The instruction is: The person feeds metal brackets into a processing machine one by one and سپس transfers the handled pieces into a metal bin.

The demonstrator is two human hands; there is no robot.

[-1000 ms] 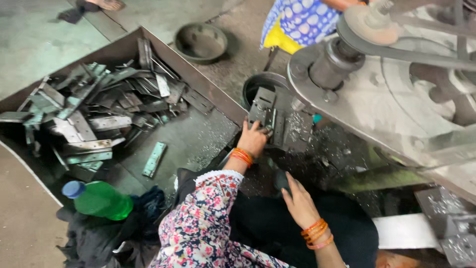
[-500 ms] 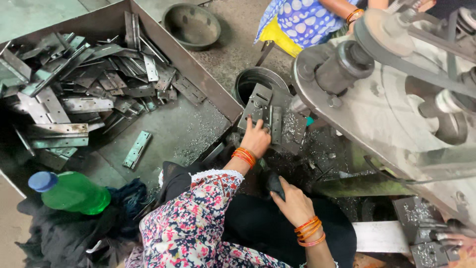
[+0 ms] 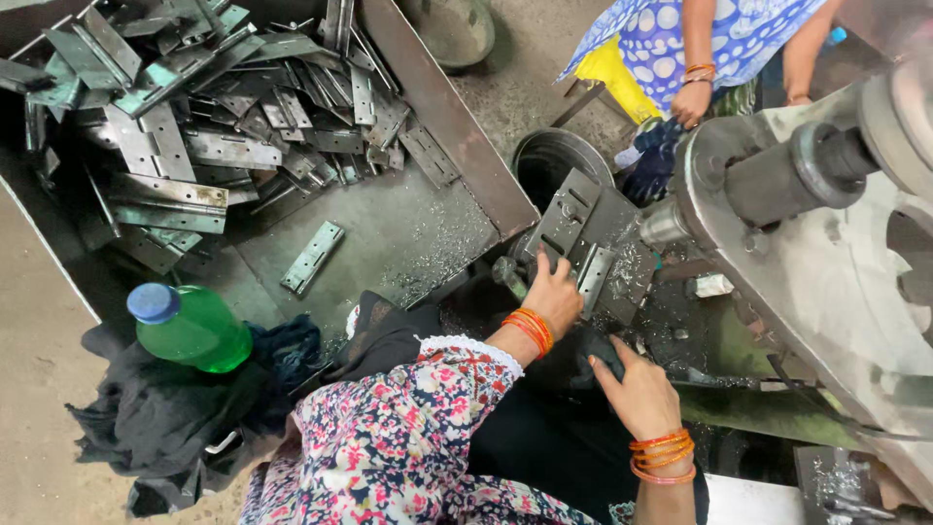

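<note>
Right hand [image 3: 637,394] now lower, off the dark lever [image 3: 595,352].

A grey metal hinge [image 3: 595,277] stood tilted on the dark, angled jig plate [image 3: 583,228] of the machine, its holes showing, with fingers touching its lower edge. Metal shavings lay scattered across the plate beside the hinge.

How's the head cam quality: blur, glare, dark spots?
Head view: mostly sharp; flat daylight, mild sheen on the hinge pile. Deep shadow below the left hand and around the right hand hides detail. Machine flywheel at the right edge is soft.
</note>
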